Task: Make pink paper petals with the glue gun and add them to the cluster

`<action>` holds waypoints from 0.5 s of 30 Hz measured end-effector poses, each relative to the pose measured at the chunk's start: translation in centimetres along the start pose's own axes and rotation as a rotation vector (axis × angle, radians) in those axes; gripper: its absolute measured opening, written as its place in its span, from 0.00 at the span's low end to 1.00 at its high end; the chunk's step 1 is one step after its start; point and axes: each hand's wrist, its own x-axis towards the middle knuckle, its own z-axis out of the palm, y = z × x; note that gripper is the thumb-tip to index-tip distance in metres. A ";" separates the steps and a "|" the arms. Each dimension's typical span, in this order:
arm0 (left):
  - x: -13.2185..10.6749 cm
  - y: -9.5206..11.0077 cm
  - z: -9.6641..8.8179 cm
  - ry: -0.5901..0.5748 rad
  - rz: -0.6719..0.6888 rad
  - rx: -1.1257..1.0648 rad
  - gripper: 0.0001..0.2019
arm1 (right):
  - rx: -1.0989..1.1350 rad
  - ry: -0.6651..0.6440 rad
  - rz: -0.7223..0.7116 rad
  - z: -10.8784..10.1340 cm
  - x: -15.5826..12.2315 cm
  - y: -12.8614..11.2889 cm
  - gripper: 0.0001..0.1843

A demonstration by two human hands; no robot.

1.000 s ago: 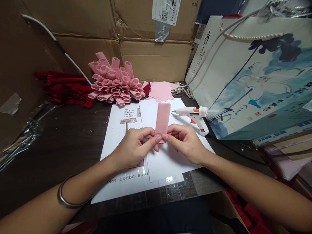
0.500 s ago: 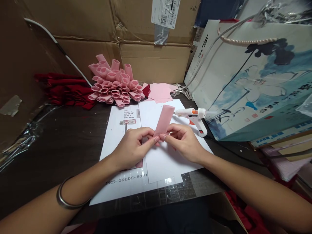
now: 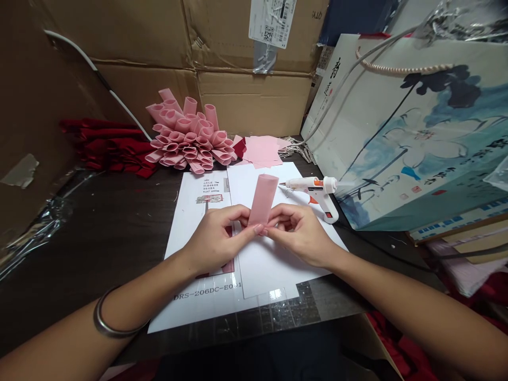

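A flattened pink tube (image 3: 263, 198), rolled from a soft sheet, stands nearly upright above the white paper (image 3: 273, 270). My left hand (image 3: 222, 235) pinches its lower left edge between thumb and fingers. My right hand (image 3: 299, 233) pinches the lower right edge, and the two thumbs meet at the bottom. The fingertips behind the tube are partly hidden. To the right of my right hand, a white hot glue gun (image 3: 317, 190) with an orange trigger rests with its nozzle toward the tube. A printed sheet (image 3: 186, 248) lies beneath my left hand.
Behind the papers sits a pile of pink tubes (image 3: 190, 137), with flat pink squares (image 3: 262, 151) beside it and metal pieces (image 3: 301, 151) farther right. Dark red fabric (image 3: 111, 148) lies left. Cardboard (image 3: 254, 106) walls the back; a large paper bag (image 3: 420, 137) stands right.
The pink tube has turned slightly more upright and shifted a little left and down. My right fingers have moved closer around its lower edge. The glue gun has not moved.
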 end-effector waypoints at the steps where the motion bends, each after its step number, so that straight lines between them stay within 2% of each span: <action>1: 0.0 0.0 0.0 -0.012 -0.004 0.010 0.09 | -0.009 -0.011 -0.006 0.0 -0.1 0.0 0.13; 6: 0.0 0.1 -0.1 -0.086 0.007 0.048 0.08 | 0.019 -0.107 -0.049 -0.3 -0.1 0.1 0.10; 11: -0.1 -0.1 -0.2 -0.123 -0.052 -0.010 0.10 | 0.108 0.000 -0.090 -0.2 0.1 0.1 0.10; 15: -0.2 -0.4 -0.2 -0.094 -0.090 -0.012 0.11 | 0.081 0.071 -0.109 0.0 0.2 0.2 0.11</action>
